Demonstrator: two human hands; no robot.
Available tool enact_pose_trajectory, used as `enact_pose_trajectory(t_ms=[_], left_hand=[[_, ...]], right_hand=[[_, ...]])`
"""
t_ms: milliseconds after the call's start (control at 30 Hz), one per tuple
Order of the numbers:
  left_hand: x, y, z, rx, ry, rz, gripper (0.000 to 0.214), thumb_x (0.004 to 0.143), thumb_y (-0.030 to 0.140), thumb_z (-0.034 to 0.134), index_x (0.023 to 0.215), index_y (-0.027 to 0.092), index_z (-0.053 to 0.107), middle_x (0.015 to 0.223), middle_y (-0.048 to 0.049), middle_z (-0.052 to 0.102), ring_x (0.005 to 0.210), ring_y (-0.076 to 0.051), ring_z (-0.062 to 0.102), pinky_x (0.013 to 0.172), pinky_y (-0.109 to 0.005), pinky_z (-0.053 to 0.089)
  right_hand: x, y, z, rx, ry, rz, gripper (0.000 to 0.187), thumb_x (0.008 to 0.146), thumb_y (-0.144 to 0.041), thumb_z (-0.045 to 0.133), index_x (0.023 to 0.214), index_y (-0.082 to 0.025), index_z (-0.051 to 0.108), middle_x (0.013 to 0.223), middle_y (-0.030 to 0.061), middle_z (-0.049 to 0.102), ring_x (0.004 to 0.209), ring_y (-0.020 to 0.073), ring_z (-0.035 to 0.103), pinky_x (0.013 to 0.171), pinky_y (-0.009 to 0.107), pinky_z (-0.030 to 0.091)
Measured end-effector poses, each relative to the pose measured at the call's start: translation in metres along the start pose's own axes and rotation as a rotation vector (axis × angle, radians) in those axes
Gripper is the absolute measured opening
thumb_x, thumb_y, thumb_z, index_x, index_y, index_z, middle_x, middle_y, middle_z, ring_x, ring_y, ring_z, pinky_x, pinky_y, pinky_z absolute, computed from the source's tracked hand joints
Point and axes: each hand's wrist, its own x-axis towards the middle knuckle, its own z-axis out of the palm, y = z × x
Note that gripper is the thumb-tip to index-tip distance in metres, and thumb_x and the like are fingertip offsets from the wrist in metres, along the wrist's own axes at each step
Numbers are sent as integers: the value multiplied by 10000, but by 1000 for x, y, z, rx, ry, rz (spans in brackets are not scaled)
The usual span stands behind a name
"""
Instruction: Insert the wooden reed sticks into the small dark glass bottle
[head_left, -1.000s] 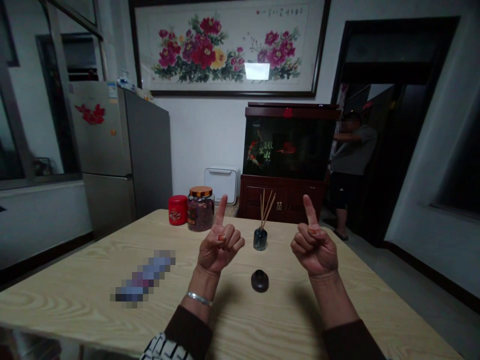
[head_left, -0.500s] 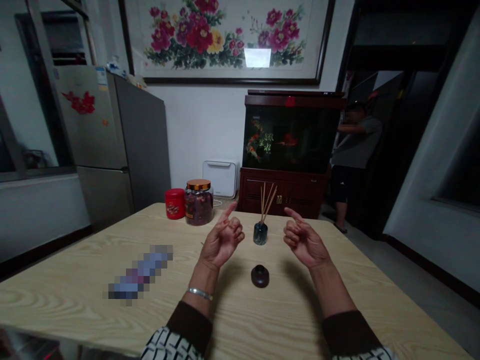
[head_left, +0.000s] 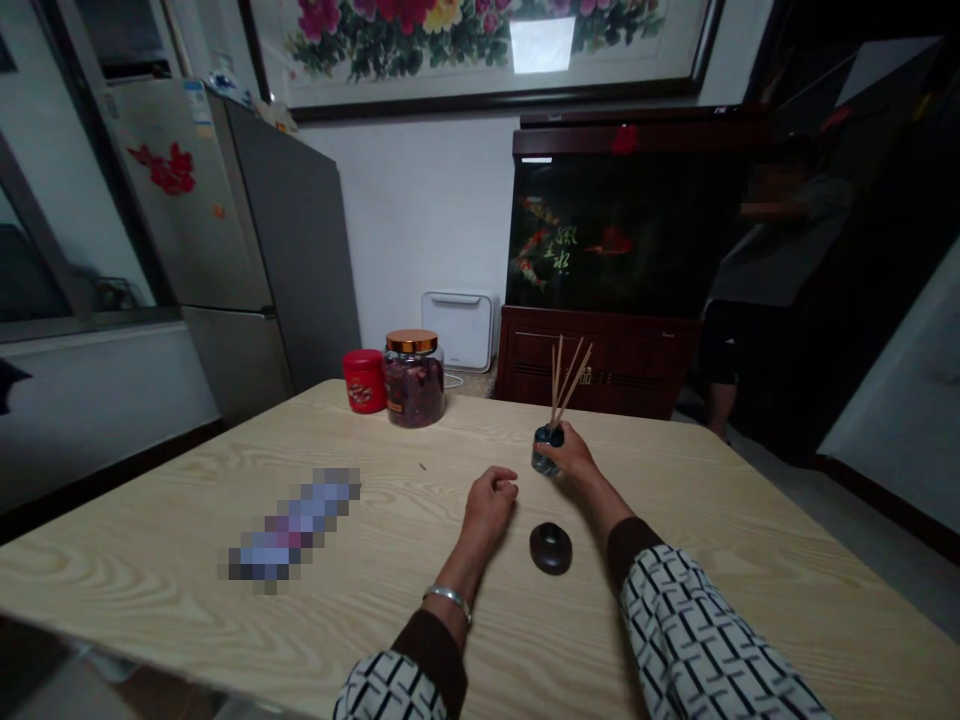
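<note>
Two hands (head_left: pixel 489 505) (head_left: pixel 571 456), one reed diffuser (head_left: pixel 543 462), one glass jar (head_left: pixel 413 384), one red tin (head_left: pixel 364 381).

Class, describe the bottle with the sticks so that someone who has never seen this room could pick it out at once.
Start at the fish tank on the back wall and drop down to the wooden table before it. Below the tank, the right hand grips a small glass bottle with thin sticks fanning upward. The wide jar to its left has a lid and no sticks.

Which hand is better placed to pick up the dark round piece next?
Left hand: it appears empty and rests on the table close to the dark round piece, while the right hand holds the reed diffuser bottle.
</note>
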Motion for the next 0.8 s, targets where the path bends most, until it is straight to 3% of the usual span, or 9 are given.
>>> enact_pose_trajectory(t_ms=[67, 167, 233, 300, 433, 533, 633, 700, 800], left_hand=[[1, -1, 1, -13, -8, 52, 349, 691, 159, 650, 1039, 160, 619, 748, 5, 595, 547, -86, 511, 514, -203, 402], [-1, -2, 3, -7, -29, 119, 527, 686, 142, 697, 1196, 186, 572, 1116, -98, 613, 921, -177, 625, 764, -288, 514], [-3, -2, 5, 11, -98, 136, 632, 686, 151, 738, 1282, 208, 537, 1291, -137, 559, 1154, -246, 569, 931, -373, 489], [-6, -2, 8, -12, -189, 136, 730, 677, 155, 771, 1349, 221, 496, 1385, -147, 514, 1260, -286, 511, 1023, -435, 440], [-13, 7, 12, -136, -392, 188, 711, 683, 168, 797, 1337, 172, 518, 1331, -152, 578, 1248, -292, 531, 1080, -442, 399], [-17, 15, 12, -164, -474, 214, 597, 704, 201, 797, 1255, 127, 579, 1231, -149, 635, 1162, -278, 581, 1054, -427, 418], [-17, 18, 11, -137, -449, 186, 584, 685, 214, 817, 1215, 113, 594, 1161, -138, 656, 1098, -266, 604, 1006, -414, 447], [-17, 17, 11, -131, -433, 177, 595, 671, 206, 829, 1211, 119, 594, 1158, -132, 657, 1095, -257, 604, 1001, -402, 448], [-16, 14, 11, -139, -422, 159, 600, 668, 198, 835, 1213, 128, 594, 1167, -132, 658, 1088, -248, 608, 989, -388, 453]], right_hand=[[-4, -1, 0, -17, 3, 15, 407, 666, -393, 717, 1012, -232, 578, 944, 52, 661, 926, 250, 626, 854, 398, 478], [-26, -4, -6, -27, -23, -10, 401, 667, -405, 729, 997, -229, 582, 946, 54, 665, 903, 249, 625, 841, 392, 481], [-47, -8, -12, 19, -87, -57, 426, 675, -427, 739, 1018, -224, 589, 959, 58, 674, 903, 247, 631, 836, 385, 489], [-67, -14, -18, 104, -153, -94, 479, 705, -474, 730, 1084, -214, 597, 1005, 73, 682, 938, 249, 636, 852, 382, 493], [-83, -33, -21, 278, -179, -85, 530, 778, -546, 658, 1174, -197, 614, 1111, 98, 680, 1030, 248, 635, 911, 376, 486], [-82, -52, -15, 382, -162, -105, 416, 820, -580, 586, 943, -198, 694, 985, 79, 714, 948, 244, 660, 889, 377, 496], [-75, -75, -14, 459, -53, -140, 454, 848, -627, 526, 714, -211, 646, 827, 68, 720, 869, 235, 666, 883, 373, 495], [-65, -89, -25, 503, 33, -152, 496, 884, -665, 429, 747, -217, 593, 805, 61, 705, 838, 213, 662, 851, 356, 506], [-41, -99, -64, 506, 154, -151, 515, 924, -691, 253, 865, -238, 490, 715, 12, 619, 683, 170, 615, 695, 312, 507]])
